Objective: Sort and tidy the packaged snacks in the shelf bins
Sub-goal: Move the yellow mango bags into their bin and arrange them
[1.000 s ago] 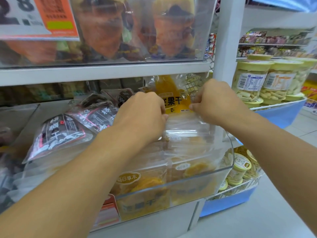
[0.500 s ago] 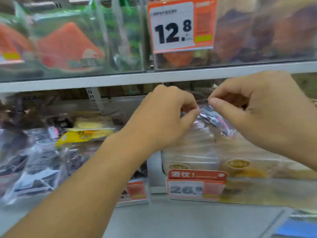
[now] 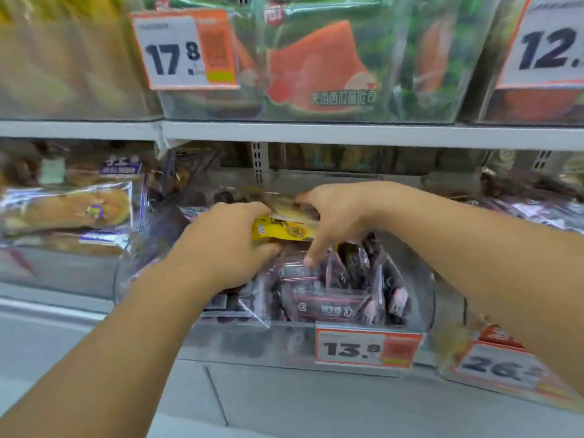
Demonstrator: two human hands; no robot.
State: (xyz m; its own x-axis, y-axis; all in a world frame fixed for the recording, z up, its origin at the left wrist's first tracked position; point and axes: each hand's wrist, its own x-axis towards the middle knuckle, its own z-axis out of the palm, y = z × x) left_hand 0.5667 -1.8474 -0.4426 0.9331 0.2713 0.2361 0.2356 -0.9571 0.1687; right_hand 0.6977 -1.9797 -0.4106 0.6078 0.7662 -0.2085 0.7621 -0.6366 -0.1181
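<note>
I see my left hand (image 3: 227,245) and right hand (image 3: 335,216) both curled around a yellow snack packet (image 3: 284,230), held over the clear bin (image 3: 423,298) of dark packets (image 3: 319,298). A 13.8 price tag (image 3: 366,349) fronts it; watermelon bags (image 3: 316,67) sit on the shelf above, bread packs (image 3: 66,207) to the left.

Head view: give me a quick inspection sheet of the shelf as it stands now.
Surface: grey shelf above, clear bin below.
Job's things: yellow packet held over dark packets in the bin.
Clutter: bread packs at left; watermelon packs above.
Grippers: left hand and right hand both grip the yellow packet.
Cables: nothing seen.
Surroundings: price tags 17.8 and 13.8.
</note>
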